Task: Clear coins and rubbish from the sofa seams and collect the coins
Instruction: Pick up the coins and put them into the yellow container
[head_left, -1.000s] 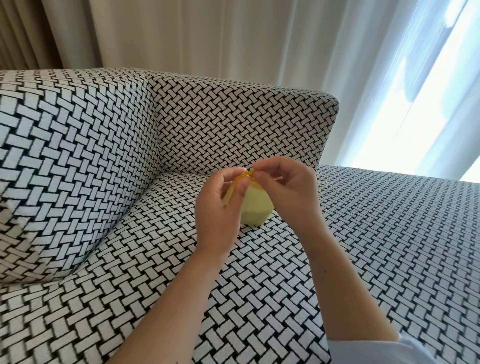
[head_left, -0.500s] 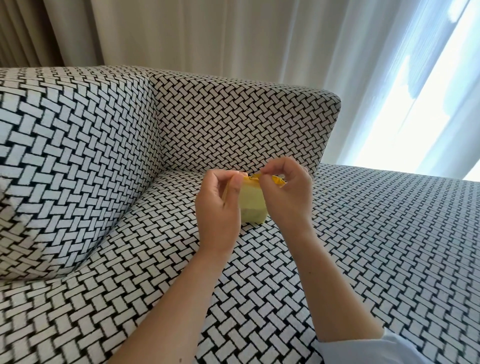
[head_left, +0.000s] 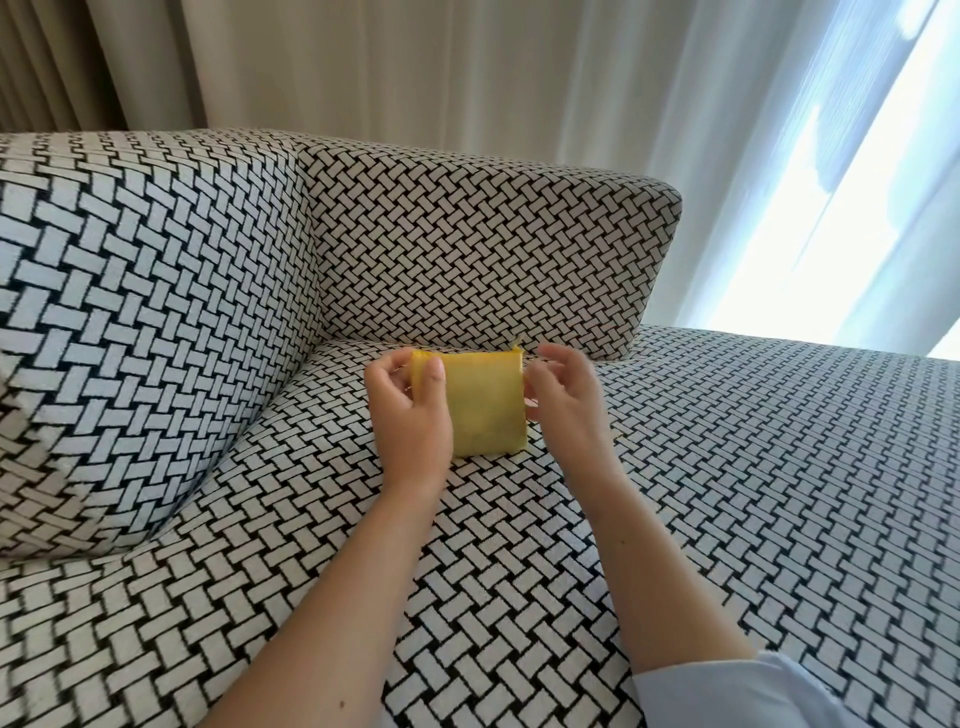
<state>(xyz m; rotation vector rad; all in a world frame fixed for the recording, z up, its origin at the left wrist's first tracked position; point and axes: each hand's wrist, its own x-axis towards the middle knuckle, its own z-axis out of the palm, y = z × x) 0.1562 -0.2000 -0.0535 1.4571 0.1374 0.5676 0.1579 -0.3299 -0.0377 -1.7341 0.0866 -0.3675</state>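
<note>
Well, in the view from my head, I hold a small yellow pouch (head_left: 483, 405) upright between both hands, just above the seat (head_left: 727, 493) of the black-and-white woven sofa (head_left: 675, 571). My left hand (head_left: 410, 410) pinches the pouch at its upper left corner: the thumb (head_left: 434, 374) lies flat on the front face and the other fingers are curled behind it. My right hand (head_left: 566, 405) is at the pouch's right edge, fingers curled and bunched, the thumb pressed against that edge so the pouch is stretched flat between the two hands. A little zip tab (head_left: 517, 344) sticks up at the top right corner, just beside my right forefinger. The top edge looks closed, and I cannot tell what is inside. To my left rises the big back cushion (head_left: 145, 312), and the seam (head_left: 249, 436) where it meets the seat runs down towards me. Beyond the pouch stands the low armrest (head_left: 478, 249). Pale curtains (head_left: 415, 67) hang behind the sofa, bright with daylight on the right. A light blue sleeve (head_left: 727, 691) shows at my right arm.
</note>
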